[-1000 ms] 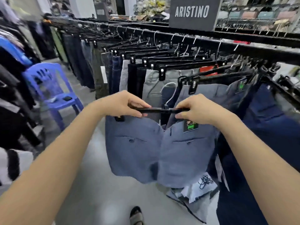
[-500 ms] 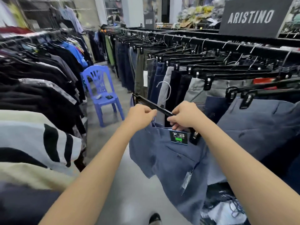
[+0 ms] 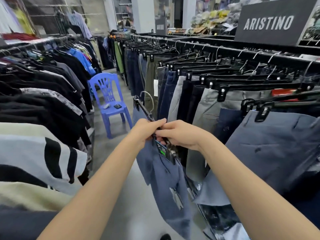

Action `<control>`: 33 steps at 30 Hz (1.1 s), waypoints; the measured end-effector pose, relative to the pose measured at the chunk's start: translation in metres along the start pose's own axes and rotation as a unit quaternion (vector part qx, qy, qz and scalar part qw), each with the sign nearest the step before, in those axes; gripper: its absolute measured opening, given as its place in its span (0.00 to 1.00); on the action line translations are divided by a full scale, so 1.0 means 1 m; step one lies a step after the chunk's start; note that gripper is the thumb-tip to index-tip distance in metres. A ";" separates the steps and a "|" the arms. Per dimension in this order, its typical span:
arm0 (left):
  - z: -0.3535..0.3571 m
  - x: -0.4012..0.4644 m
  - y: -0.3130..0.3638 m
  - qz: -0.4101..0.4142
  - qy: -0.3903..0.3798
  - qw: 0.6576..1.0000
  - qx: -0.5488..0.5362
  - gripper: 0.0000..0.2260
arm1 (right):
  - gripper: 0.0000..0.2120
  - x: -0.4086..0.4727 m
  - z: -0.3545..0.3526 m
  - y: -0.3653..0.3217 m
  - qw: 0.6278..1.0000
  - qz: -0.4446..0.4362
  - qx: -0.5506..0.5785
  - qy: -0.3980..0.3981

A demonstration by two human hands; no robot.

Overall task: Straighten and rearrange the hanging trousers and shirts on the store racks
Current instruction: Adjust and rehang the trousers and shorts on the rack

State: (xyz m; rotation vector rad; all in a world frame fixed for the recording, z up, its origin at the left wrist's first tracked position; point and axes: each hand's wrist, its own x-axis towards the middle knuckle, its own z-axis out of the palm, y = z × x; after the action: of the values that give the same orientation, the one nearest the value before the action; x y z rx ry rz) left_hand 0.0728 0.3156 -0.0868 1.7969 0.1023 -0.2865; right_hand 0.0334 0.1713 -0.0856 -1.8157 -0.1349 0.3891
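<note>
Racks & floor
Black trouser rack (image 3: 225, 49) right of blue plastic chair (image 3: 108, 101), trousers on clip hangers; shirt rack (image 3: 34, 43) left of chair; chair on grey floor (image 3: 110, 146).

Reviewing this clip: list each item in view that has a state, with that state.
Blue-grey trousers: off the rail, clipped to a tilted hanger.
Hanger: held in both hands, hook free.
Left hand: grips the hanger.
Right hand: grips the hanger.
Grey trousers: hanging on the rail.
Blue chair: upright, small items on seat.
</note>
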 end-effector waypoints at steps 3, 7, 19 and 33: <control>-0.010 -0.001 0.007 0.023 -0.001 1.000 0.014 0.06 | 0.12 -0.001 -0.009 0.000 0.997 0.001 0.074 -0.010; -0.032 0.003 0.015 0.043 0.005 0.997 0.068 0.13 | 0.12 -0.010 -0.038 0.000 0.998 -0.011 0.031 0.044; -0.068 -0.014 0.049 0.030 -0.265 0.924 0.273 0.05 | 0.36 -0.018 -0.041 -0.013 0.877 -0.178 -0.385 0.226; -0.041 -0.022 0.080 0.126 -0.315 0.829 0.445 0.08 | 0.17 -0.067 -0.054 -0.014 0.859 -0.040 -0.500 0.102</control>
State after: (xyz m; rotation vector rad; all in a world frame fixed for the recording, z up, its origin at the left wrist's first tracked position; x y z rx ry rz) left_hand 0.0748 0.3371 0.0035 2.4851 -0.8702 -0.8177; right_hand -0.0098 0.1067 -0.0474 -2.8548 -0.3021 0.0340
